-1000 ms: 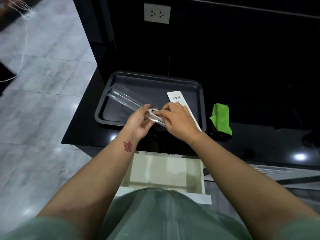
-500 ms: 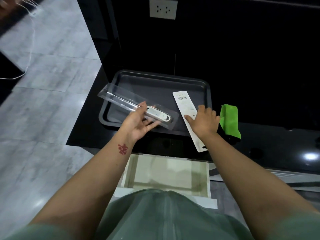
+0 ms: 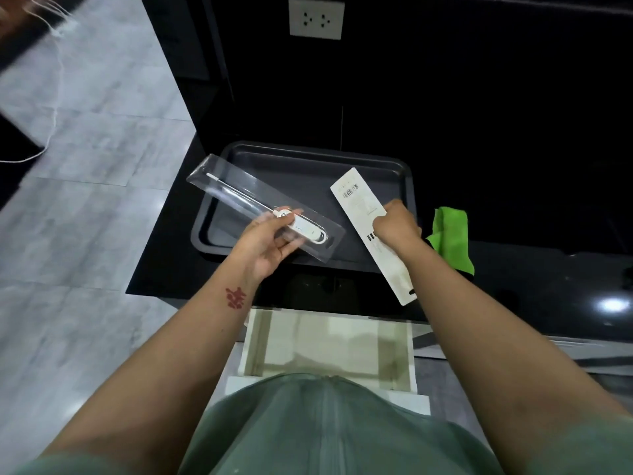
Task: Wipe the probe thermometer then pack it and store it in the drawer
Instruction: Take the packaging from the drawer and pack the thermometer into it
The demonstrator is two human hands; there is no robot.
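My left hand holds a clear plastic blister tray above the left part of the dark baking tray. The white probe thermometer lies inside the blister, its thin probe pointing up-left. My right hand grips a long white card sleeve with a barcode, lifted and slanting from the baking tray toward the counter edge. A green cloth lies on the black counter just right of my right hand. Below the counter a pale drawer stands pulled out.
The black counter runs to the right with a bright light reflection on it. A dark wall with a white power socket rises behind the tray. Grey tiled floor lies to the left, with a white cable across it.
My right hand left the blister, reached right to the card sleeve and has picked it up. My left hand keeps the blister with the thermometer and has tilted it slightly outward.
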